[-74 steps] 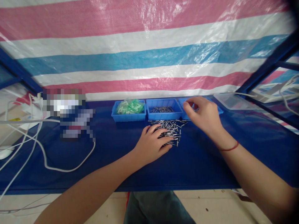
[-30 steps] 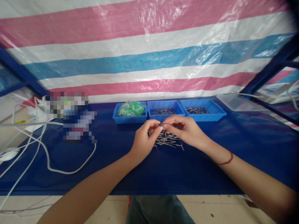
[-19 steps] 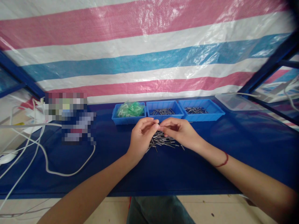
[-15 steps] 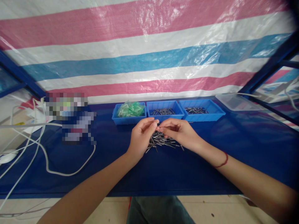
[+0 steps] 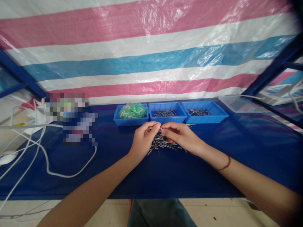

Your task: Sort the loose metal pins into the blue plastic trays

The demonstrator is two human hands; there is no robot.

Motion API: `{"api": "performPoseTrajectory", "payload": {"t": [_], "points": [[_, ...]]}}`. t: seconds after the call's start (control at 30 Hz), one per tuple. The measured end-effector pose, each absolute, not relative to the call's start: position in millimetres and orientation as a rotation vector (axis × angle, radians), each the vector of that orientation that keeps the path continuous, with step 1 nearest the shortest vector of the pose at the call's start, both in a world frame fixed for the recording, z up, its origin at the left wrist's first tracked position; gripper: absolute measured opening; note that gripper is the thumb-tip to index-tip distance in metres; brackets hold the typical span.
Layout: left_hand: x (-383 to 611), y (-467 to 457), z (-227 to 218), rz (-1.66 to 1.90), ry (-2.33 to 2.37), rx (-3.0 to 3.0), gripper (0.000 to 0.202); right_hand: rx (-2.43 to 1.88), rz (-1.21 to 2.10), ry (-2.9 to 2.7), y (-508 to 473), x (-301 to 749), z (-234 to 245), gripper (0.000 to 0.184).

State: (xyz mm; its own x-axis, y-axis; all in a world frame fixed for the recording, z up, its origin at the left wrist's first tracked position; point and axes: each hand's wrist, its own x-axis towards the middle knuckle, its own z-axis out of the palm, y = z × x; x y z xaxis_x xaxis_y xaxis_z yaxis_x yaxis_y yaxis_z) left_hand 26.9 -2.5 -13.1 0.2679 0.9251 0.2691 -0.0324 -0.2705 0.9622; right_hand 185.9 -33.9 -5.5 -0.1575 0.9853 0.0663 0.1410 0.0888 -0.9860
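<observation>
My left hand (image 5: pixel 143 138) and my right hand (image 5: pixel 181 135) meet fingertip to fingertip above a pile of thin metal pins (image 5: pixel 165 143) on the blue table. Both hands are closed in a pinch. Whatever lies between the fingertips is too small to make out. Just behind the hands, the middle blue bin (image 5: pixel 167 119) holds dark metal pins (image 5: pixel 165 113). More of these pins (image 5: pixel 199 112) lie in the right blue bin (image 5: pixel 207 119). Green plastic packets (image 5: pixel 133 110) fill the left blue bin (image 5: pixel 131 121).
White cables (image 5: pixel 59 176) trail over the left side of the blue table (image 5: pixel 189 179). Pixelated items (image 5: pixel 80 129) lie near them. A clear plastic lid (image 5: pixel 234 104) rests at the back right. A striped sheet (image 5: pixel 151 69) hangs behind, between blue posts (image 5: pixel 267 71).
My fingertips have lowered slightly and stay pinched together. The right hand's lower fingers have shifted a little. Bins and pile look the same.
</observation>
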Motion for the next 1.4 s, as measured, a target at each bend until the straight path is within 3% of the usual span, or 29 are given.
{"api": "performPoseTrajectory", "payload": {"t": [0.67, 0.9, 1.1, 1.23, 1.4], "points": [[25, 1, -18, 1.092, 0.892, 1.738, 0.016, -1.093, 1.037, -1.418, -34, 192, 2, 0.025], [21, -5, -18, 1.000, 0.933, 2.283, 0.018, -1.247, 0.486, -1.475, -22, 226, 12, 0.027], [16, -10, -20, 0.658, 0.879, 2.611, 0.034, -1.754, -0.179, -1.421, -5, 294, 11, 0.017], [14, -9, -22, 0.574, 0.902, 2.653, 0.026, -1.955, -0.279, -1.522, 1, 309, -4, 0.015], [14, -8, -22, 0.580, 0.920, 2.706, 0.020, -1.900, -0.364, -1.591, 3, 301, -9, 0.019]]}}
